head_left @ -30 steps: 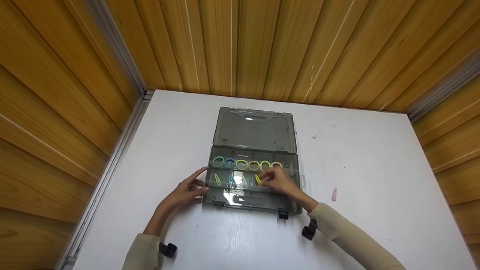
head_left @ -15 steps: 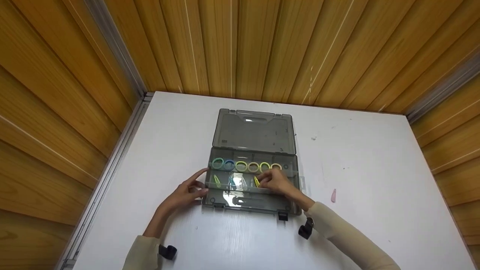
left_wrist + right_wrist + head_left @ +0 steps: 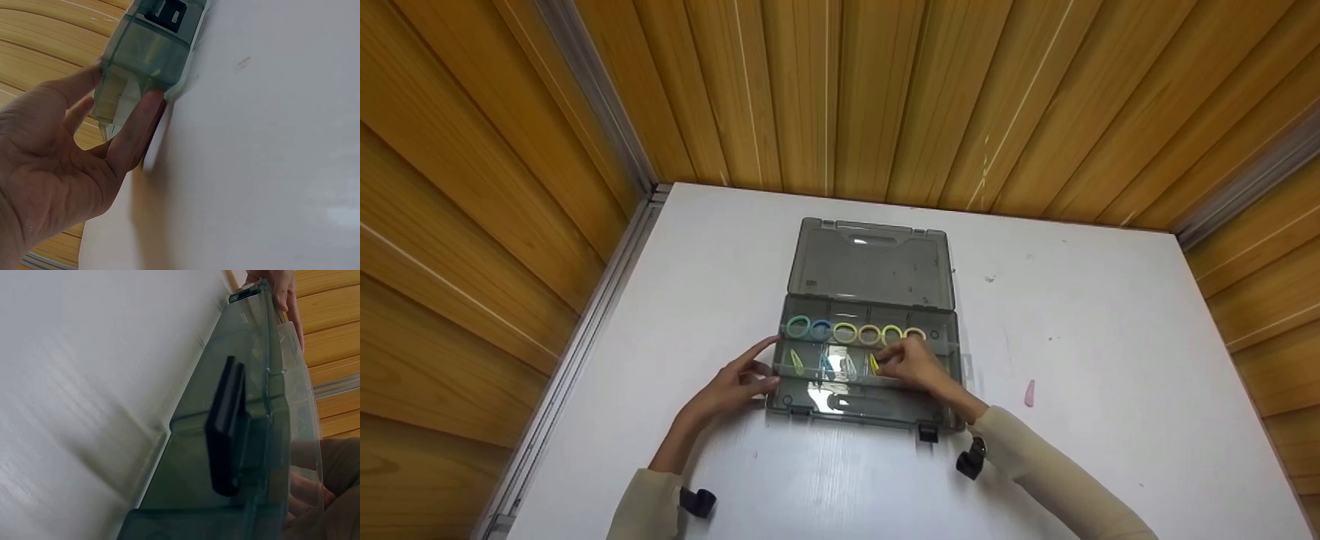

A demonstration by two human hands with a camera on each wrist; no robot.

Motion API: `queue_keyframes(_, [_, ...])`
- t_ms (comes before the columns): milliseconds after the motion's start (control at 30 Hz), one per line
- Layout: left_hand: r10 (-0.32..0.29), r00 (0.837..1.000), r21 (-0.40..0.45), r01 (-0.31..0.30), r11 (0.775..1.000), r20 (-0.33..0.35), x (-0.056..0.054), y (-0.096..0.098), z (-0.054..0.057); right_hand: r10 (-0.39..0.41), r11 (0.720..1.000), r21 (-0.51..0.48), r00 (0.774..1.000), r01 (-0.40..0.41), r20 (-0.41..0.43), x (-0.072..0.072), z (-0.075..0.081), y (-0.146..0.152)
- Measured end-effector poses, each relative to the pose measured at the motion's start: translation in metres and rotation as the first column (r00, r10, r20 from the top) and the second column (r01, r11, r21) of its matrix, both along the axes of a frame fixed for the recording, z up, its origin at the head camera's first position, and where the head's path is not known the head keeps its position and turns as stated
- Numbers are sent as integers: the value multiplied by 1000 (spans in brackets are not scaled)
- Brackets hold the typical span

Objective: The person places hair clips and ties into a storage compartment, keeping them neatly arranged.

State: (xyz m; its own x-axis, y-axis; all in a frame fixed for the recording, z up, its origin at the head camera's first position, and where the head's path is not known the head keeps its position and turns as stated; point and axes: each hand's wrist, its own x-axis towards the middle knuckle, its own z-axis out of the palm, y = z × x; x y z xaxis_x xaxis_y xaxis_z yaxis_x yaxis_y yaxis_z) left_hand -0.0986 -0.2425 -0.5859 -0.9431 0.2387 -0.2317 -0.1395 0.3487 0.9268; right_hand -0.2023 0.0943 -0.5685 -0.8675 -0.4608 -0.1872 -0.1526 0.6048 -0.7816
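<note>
A smoky see-through compartment case (image 3: 871, 266) lies with its lid swung back. My right hand (image 3: 916, 365) reaches into its middle row, fingertips pinching a yellow snap hair clip (image 3: 874, 364). Left of that clip lie a pale green clip (image 3: 797, 362), a blue clip (image 3: 826, 366) and a whitish clip (image 3: 851, 365). Against the case's left end rests my left hand (image 3: 729, 388), fingers and thumb spread. The left wrist view shows its extended fingers touching the end wall (image 3: 149, 53). In the right wrist view the right hand (image 3: 304, 492) shows only through the clear wall.
Several coloured hair ties (image 3: 845, 333) line the back row of the case. A pink clip (image 3: 1030, 393) lies on the white table (image 3: 1080, 450), to the right. A black latch (image 3: 928, 433) juts from the front edge. Wood-panelled walls (image 3: 877, 97) surround the table.
The yellow clip, still pinched in my right hand, has turned slightly more upright within its compartment. My left hand stays at the end of the case.
</note>
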Motion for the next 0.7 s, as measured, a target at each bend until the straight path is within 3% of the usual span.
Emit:
queue_keyframes(267, [-3,1000,-12,3,1000,-7,-2,2,0,12,1000,-24,1000,-12,9,0,4,5])
queue_keyframes(467, [10,1000,-16,-10,1000,17,-3,3,1,62,996,-57,998,-64,-29,1,8,12])
queue_keyframes(700, [17,1000,-4,-17,1000,23,0,1,-1,94,988,-129,995,-90,24,4,19,24])
